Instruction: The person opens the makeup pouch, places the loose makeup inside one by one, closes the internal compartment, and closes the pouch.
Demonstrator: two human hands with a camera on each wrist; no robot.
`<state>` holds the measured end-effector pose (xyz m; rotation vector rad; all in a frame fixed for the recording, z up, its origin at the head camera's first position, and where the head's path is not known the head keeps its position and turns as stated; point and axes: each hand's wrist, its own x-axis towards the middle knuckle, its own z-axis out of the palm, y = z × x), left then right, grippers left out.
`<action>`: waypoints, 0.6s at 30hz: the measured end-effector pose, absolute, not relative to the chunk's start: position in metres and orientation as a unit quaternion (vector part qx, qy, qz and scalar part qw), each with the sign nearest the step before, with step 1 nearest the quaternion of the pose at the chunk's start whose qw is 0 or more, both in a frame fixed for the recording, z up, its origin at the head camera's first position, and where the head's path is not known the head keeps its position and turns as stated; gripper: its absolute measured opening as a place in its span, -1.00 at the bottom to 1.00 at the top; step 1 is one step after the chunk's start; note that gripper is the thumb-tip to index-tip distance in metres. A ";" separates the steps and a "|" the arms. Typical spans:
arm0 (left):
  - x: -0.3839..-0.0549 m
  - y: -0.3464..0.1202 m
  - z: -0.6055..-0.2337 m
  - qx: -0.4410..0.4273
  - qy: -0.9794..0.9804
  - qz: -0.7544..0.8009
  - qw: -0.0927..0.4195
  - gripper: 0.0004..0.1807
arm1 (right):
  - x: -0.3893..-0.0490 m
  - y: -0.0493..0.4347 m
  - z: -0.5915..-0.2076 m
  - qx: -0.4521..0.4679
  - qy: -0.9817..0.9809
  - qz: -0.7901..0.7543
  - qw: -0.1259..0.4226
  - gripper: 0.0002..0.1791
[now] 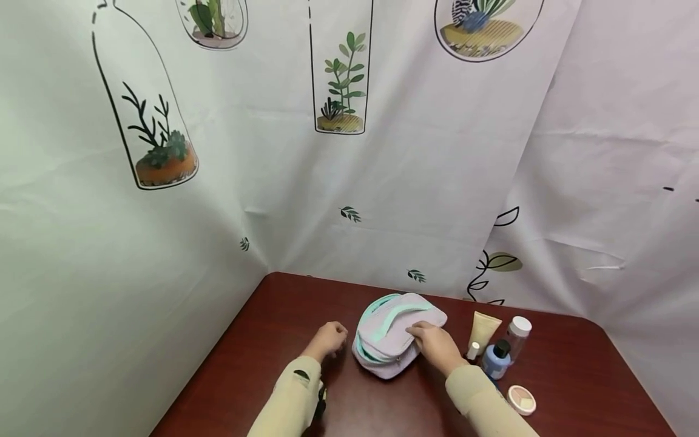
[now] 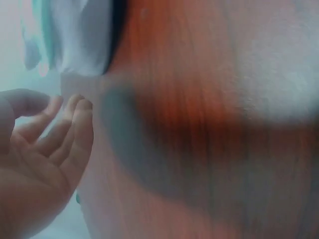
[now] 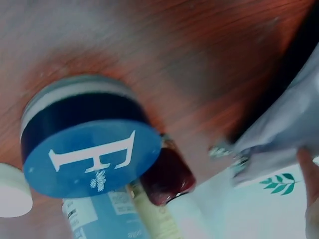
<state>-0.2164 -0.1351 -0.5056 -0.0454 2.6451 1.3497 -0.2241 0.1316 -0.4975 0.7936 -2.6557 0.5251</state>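
Note:
A lavender cosmetic bag [image 1: 397, 341] with mint trim and a mint strap handle [image 1: 394, 317] lies on the dark red table. My right hand [image 1: 434, 347] pinches the right edge of its lid. In the right wrist view a fingertip [image 3: 308, 167] touches the bag's fabric, close to a metal zipper pull [image 3: 224, 152]; the rest of that hand is mostly out of frame. Just left of the bag, my left hand [image 1: 329, 338] holds nothing. Its fingers bend loosely in the left wrist view, apart from the bag's side [image 2: 82, 35].
Right of the bag stand a cream tube [image 1: 483, 329], a small white-capped bottle [image 1: 472, 350], a blue bottle [image 1: 495, 362] and a clear bottle [image 1: 516, 340]. A round palette [image 1: 521, 400] lies nearer. A blue-lidded jar [image 3: 94, 157] shows beside them. Fabric walls [image 1: 382, 230] border the table.

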 end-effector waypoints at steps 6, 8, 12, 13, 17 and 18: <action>-0.220 -0.126 -0.499 -0.019 0.863 0.494 0.108 -0.62 | -0.230 0.135 -0.493 0.353 -0.909 0.189 0.113 -0.78; -0.217 -0.119 -0.496 -0.024 0.858 0.498 0.124 -0.64 | -0.231 0.133 -0.491 0.353 -0.913 0.189 0.076 -0.77; -0.216 -0.110 -0.495 -0.047 0.839 0.519 0.156 -0.81 | -0.230 0.125 -0.487 0.308 -0.932 0.189 0.021 -0.70; -0.216 -0.108 -0.496 -0.058 0.833 0.527 0.160 -0.83 | -0.229 0.123 -0.485 0.294 -0.936 0.191 0.020 -0.69; -0.217 -0.103 -0.502 -0.091 0.788 0.588 0.160 -0.85 | -0.225 0.114 -0.481 0.253 -0.949 0.181 0.048 -0.74; -0.217 -0.102 -0.504 -0.097 0.775 0.605 0.155 -0.87 | -0.224 0.112 -0.480 0.247 -0.951 0.176 0.055 -0.71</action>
